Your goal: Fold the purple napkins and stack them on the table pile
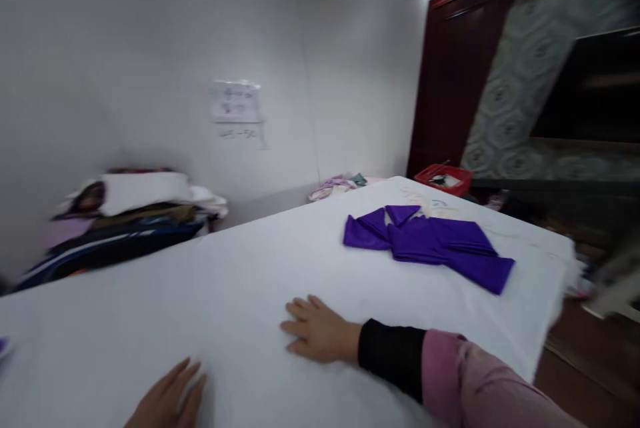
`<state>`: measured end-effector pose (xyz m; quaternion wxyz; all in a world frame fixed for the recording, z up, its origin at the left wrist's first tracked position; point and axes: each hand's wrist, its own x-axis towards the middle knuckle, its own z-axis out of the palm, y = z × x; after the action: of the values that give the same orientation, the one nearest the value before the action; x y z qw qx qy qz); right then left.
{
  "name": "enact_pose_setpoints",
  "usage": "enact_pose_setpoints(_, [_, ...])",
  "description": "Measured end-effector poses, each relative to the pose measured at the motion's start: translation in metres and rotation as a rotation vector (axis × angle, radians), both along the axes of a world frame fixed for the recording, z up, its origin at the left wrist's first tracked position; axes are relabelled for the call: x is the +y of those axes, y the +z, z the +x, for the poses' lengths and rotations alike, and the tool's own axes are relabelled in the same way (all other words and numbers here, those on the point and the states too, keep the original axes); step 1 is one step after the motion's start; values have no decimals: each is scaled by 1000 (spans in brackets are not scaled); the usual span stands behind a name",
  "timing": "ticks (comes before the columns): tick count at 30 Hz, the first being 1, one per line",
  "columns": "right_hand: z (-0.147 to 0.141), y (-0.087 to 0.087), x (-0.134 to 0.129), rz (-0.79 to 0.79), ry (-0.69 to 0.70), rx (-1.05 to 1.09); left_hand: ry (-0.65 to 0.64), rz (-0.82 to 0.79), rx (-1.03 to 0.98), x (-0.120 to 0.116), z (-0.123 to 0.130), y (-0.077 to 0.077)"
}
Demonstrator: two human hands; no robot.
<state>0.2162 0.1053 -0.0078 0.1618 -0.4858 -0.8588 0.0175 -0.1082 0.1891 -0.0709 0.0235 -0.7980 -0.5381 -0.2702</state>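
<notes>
In the head view, the right hand (317, 331) lies palm down on the white table (240, 281), fingers spread wide; the left hand (173, 401), cut by the lower edge, has fingers loosely extended. Purple cloth (430, 238) lies beyond the right hand. A wall sign (236, 103) seems to read "45-50" below blurred writing.

Your left hand (167, 398) can slide forward over bare white tabletop (250, 261) to its far edge, where the clothes pile (145, 215) and wall (150, 68) stand beyond. The strip across to your right hand (320, 335) is unobstructed; ahead and rightward, purple fabric (425, 241) lies before the red basket (456, 183).
</notes>
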Motion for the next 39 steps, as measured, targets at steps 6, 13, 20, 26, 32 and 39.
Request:
enact_pose_setpoints(6, [1, -7, -3, -142, 10, 35, 554, -299, 135, -41, -21, 67])
enact_pose_setpoints(13, [9, -40, 6, -42, 36, 9, 805, -309, 76, -42, -54, 69])
enact_pose_setpoints(20, [16, -63, 11, 71, 69, -17, 1075, -158, -56, -31, -83, 74])
enact_pose_setpoints(26, [18, -69, 13, 83, 69, -23, 1126, -185, -108, -11, -106, 71])
enact_pose_setpoints(32, [18, -70, 13, 99, 63, -27, 1165, -201, -157, 4, -122, 74])
enact_pose_setpoints(39, [16, -65, 13, 77, 68, 16, 1079, -138, -134, 2, -125, 85])
